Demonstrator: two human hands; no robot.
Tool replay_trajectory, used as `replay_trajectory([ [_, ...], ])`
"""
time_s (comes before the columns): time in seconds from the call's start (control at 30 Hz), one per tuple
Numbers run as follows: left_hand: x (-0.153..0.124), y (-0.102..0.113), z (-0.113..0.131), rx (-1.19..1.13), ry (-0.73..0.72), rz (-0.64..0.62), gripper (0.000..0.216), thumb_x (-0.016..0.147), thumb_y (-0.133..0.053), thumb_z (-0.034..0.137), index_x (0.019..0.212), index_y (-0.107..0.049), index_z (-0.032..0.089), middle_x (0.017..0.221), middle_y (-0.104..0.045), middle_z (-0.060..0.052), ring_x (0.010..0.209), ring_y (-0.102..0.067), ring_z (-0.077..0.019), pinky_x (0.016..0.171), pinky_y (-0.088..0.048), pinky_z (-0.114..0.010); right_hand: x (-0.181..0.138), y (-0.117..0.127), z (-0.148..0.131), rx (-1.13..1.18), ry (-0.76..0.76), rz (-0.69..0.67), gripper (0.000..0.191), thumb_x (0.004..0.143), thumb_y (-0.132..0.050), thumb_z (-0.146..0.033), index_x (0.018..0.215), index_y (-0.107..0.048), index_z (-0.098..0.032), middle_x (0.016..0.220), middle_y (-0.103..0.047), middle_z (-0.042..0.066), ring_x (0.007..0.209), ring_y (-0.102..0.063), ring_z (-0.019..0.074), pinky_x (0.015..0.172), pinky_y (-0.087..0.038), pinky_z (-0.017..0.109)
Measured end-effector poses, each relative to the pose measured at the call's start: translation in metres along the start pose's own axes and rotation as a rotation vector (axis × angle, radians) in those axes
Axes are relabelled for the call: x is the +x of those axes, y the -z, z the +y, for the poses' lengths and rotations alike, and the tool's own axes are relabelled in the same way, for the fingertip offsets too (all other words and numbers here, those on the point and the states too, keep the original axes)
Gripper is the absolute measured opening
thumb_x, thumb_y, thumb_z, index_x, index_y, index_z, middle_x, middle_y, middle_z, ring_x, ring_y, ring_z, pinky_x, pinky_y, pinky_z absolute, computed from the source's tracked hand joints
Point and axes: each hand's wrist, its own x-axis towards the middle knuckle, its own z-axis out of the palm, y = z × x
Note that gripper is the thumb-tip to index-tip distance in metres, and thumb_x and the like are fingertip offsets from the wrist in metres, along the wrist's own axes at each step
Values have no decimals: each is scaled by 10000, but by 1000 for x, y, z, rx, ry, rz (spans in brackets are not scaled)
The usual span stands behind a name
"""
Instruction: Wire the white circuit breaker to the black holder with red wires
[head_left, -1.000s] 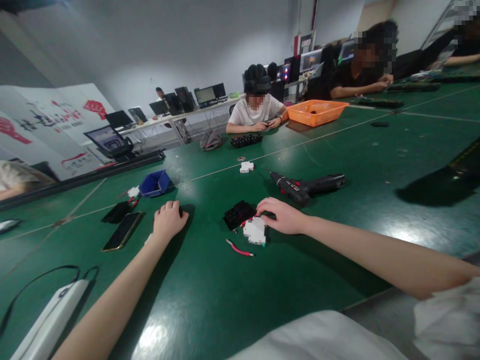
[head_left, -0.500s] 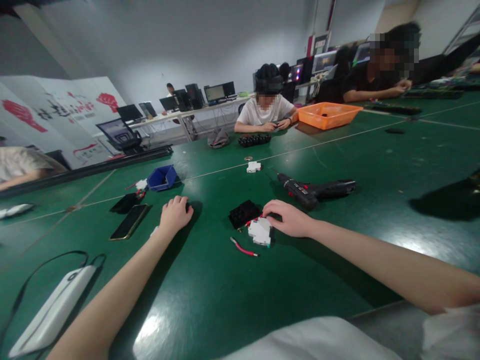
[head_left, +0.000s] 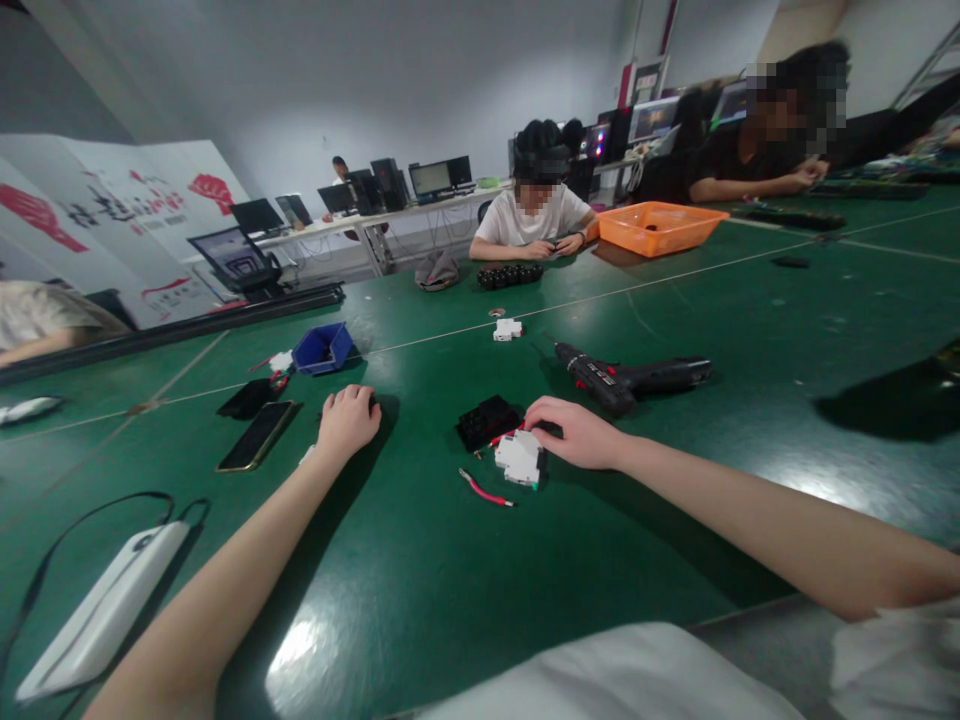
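My right hand (head_left: 574, 432) lies on the green table (head_left: 465, 580) with its fingers curled over the far side of a white circuit breaker (head_left: 518, 458). A black block (head_left: 487, 421) sits just left of it, and a loose red wire (head_left: 487, 491) lies in front. My left hand (head_left: 346, 421) rests as a loose fist on the table, fingers curled, over a small dark thing I cannot make out. A black cordless screwdriver (head_left: 630, 377) lies beyond my right hand.
A phone (head_left: 259, 435), a black pouch (head_left: 246, 397) and a blue bin (head_left: 323, 348) lie left of my left hand. A white power bank (head_left: 105, 610) with a cable sits near left. A second white breaker (head_left: 508, 329), an orange tray (head_left: 658, 226) and several seated people are farther off.
Both hands stay where they were. Only the view has shifted a little, so everything appears slightly further right and higher than a second ago.
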Motion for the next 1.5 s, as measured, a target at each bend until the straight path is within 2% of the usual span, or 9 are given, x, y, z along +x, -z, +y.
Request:
replay_trajectory([
  [0.37, -4, 11, 8, 69, 46, -25, 407, 942, -413, 351, 1234, -610, 148, 1188, -637, -173, 1101, -604, -347, 878, -479, -457, 1, -1, 1, -6, 16, -1, 121, 949, -563, -178, 993, -673, -206, 1069, -669, 79, 990, -648, 215, 908, -535, 388],
  [0.67, -6, 16, 11, 53, 64, -40, 437, 966, -375, 432, 1151, -661, 159, 1140, -654, -175, 1092, -607, -349, 880, -460, -466, 0, 0, 1, 7, 10, -13, 119, 948, -566, -174, 997, -671, -202, 1079, -667, 81, 997, -639, 216, 914, -533, 398],
  [0.9, -7, 18, 12, 54, 59, -55, 412, 948, -383, 381, 1134, -677, 160, 1132, -662, -175, 1084, -611, -351, 872, -472, -483, 1, 0, 1, 6, 6, -18, 120, 944, -568, -177, 996, -674, -198, 1080, -666, 82, 992, -639, 217, 911, -534, 399],
  [1.0, -8, 19, 14, 51, 45, -36, 405, 958, -380, 368, 1133, -676, 155, 1139, -663, -174, 1080, -621, -342, 945, -455, -518, 1, 0, 1, 10, 3, -11, 122, 943, -571, -180, 996, -680, -198, 1078, -667, 85, 996, -643, 220, 907, -539, 398],
  [1.13, -3, 35, 16, 47, -22, 72, 408, 962, -415, 403, 1195, -660, 175, 1286, -624, -171, 1198, -578, -355, 1125, -312, -608, 1, 1, 1, -3, -4, -10, 127, 937, -583, -181, 1007, -687, -205, 1084, -669, 86, 1004, -650, 225, 919, -544, 401],
  [1.2, -3, 48, 14, 16, -61, 78, 419, 957, -429, 424, 1217, -651, 182, 1294, -622, -164, 1205, -575, -357, 1100, -365, -573, 1, 1, 2, -10, 2, -13, 134, 930, -588, -173, 1011, -689, -207, 1083, -671, 87, 1003, -653, 226, 924, -546, 404],
  [1.33, -28, 66, -2, -14, -145, 30, 409, 974, -380, 434, 1175, -649, 199, 1170, -667, -126, 1081, -633, -334, 942, -491, -491, 1, 1, 3, -10, 12, -1, 132, 928, -585, -169, 1006, -688, -196, 1084, -670, 96, 1008, -651, 231, 929, -544, 408],
  [1.4, -54, 64, -13, -22, -147, 39, 410, 983, -364, 450, 1141, -648, 201, 1105, -680, -116, 1048, -645, -333, 918, -503, -488, 1, 0, 4, -7, 18, -6, 131, 932, -581, -177, 1007, -689, -188, 1089, -669, 104, 1012, -649, 237, 927, -542, 414],
  [1.5, -91, 49, -29, -109, -168, 41, 412, 990, -356, 453, 1148, -633, 191, 1151, -675, -132, 1058, -651, -326, 932, -523, -480, 1, -1, 6, -4, 18, -18, 141, 928, -582, -174, 1018, -690, -181, 1096, -665, 107, 1021, -648, 240, 935, -538, 416],
])
